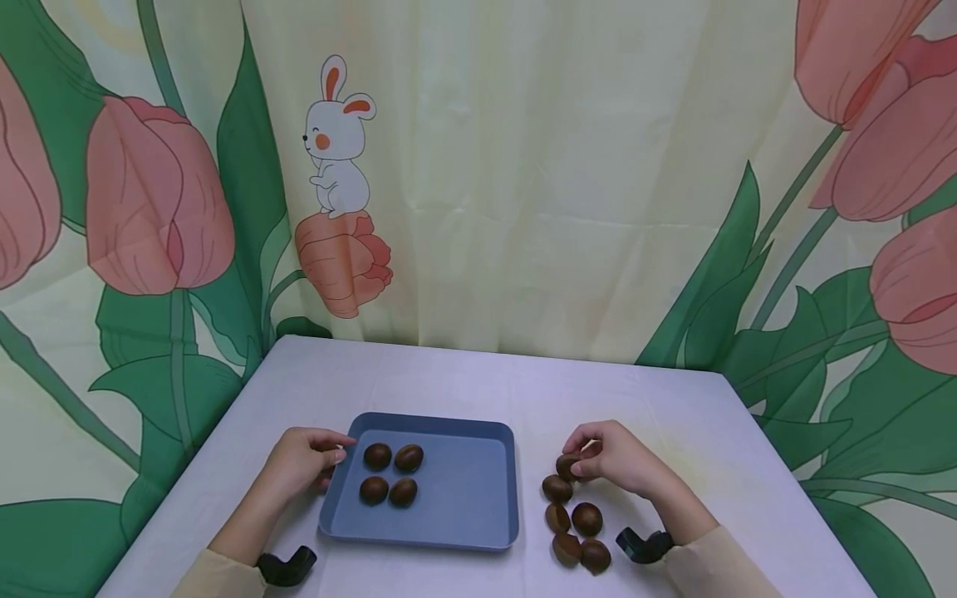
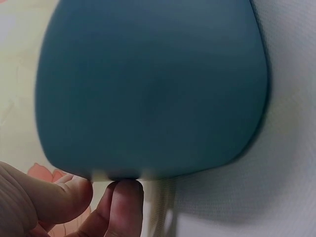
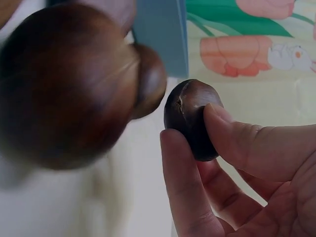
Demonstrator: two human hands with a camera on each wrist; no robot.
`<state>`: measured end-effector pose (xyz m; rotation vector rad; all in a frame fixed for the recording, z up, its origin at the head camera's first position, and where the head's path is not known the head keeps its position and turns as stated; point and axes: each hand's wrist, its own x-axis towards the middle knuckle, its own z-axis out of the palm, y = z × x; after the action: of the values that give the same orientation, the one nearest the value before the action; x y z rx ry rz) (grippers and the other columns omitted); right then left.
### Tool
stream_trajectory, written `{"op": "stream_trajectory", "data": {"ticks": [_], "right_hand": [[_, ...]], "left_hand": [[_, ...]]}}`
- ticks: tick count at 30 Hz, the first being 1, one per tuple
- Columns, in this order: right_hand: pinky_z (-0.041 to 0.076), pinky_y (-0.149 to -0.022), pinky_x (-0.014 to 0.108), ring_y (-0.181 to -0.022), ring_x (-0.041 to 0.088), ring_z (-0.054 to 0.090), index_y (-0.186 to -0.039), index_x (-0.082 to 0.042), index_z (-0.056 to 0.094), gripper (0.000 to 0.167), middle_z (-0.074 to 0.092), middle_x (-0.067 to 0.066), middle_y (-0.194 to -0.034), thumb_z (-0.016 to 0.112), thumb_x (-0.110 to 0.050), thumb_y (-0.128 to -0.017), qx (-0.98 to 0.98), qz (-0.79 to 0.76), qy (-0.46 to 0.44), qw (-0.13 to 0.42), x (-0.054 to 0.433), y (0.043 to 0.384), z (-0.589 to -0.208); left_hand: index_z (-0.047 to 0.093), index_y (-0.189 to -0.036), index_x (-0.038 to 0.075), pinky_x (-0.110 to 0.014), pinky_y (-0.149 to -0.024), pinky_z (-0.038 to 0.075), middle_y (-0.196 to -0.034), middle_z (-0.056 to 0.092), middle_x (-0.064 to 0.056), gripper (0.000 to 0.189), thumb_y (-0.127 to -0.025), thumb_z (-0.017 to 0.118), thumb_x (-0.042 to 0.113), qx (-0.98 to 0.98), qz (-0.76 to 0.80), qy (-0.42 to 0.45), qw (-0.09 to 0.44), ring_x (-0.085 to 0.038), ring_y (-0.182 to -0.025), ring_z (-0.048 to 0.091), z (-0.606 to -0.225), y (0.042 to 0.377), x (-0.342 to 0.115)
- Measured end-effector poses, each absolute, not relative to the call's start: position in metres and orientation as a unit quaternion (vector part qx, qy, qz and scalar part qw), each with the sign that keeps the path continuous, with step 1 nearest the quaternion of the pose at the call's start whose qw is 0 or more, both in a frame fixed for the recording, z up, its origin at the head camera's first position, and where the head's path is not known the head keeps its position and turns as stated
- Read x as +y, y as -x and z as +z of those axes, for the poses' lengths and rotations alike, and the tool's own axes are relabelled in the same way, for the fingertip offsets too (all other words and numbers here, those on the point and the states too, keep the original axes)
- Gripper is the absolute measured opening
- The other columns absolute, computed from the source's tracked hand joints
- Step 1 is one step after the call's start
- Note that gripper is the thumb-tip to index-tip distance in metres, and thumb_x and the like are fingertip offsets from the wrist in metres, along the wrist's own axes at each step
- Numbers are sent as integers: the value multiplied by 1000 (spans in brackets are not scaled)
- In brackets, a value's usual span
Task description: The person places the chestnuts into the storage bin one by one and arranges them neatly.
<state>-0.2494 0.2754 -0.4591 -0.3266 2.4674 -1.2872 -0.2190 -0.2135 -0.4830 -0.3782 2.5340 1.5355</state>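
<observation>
My right hand (image 1: 616, 461) pinches a glossy brown chestnut (image 3: 190, 116) between thumb and fingers, right of the tray. Just below it in the head view lies a group of several chestnuts (image 1: 586, 520) on the table; one looms large and blurred in the right wrist view. A shallow blue-grey tray (image 1: 463, 490) lies to the left, with several chestnuts (image 1: 377, 456) in two rows in its left part. At the tray's left edge my left hand (image 1: 299, 461) holds the rim with thumb and fingers; the exact grip is partly hidden.
A white cloth covers the table (image 1: 635, 399). Behind it hangs a pale curtain (image 1: 523, 166) printed with tulips and a rabbit. Black wrist devices (image 1: 287, 567) sit at both wrists, the right one close to the loose chestnuts.
</observation>
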Motion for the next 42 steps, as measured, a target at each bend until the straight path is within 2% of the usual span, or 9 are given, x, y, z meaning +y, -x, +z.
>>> {"op": "stream_trajectory", "data": {"ticks": [8,19,29,42], "right_hand": [[65,-78,37,-89,22,72,-102,-8,78,16,76,8,-100,78,2,-90,870,-440,154,163,252,260,-449],[62,-78,35,-84,21,74,-104,-10,80,15,79,8,-100,80,-1,-91,863,-435,191,169,211,269,-432],[60,-78,34,-91,19,72,-100,-13,82,16,80,4,-98,82,-1,-89,858,-435,220,163,186,278,-432],[61,-75,30,-87,16,73,-98,-16,83,20,80,2,-96,82,1,-87,849,-439,242,166,145,287,-436]], "left_hand": [[81,-121,5,-33,-63,57,-117,74,-17,25,-100,70,0,847,511,125,79,-21,-81,63,-483,219,-214],[81,-122,5,-33,-64,57,-121,74,-19,25,-100,70,1,849,508,125,80,-21,-83,63,-482,219,-213],[81,-122,5,-33,-63,56,-119,74,-18,25,-100,70,0,849,509,122,76,-21,-82,63,-483,219,-213],[80,-122,4,-32,-62,55,-115,74,-17,25,-99,70,-1,848,511,121,75,-21,-77,62,-481,218,-212]]}}
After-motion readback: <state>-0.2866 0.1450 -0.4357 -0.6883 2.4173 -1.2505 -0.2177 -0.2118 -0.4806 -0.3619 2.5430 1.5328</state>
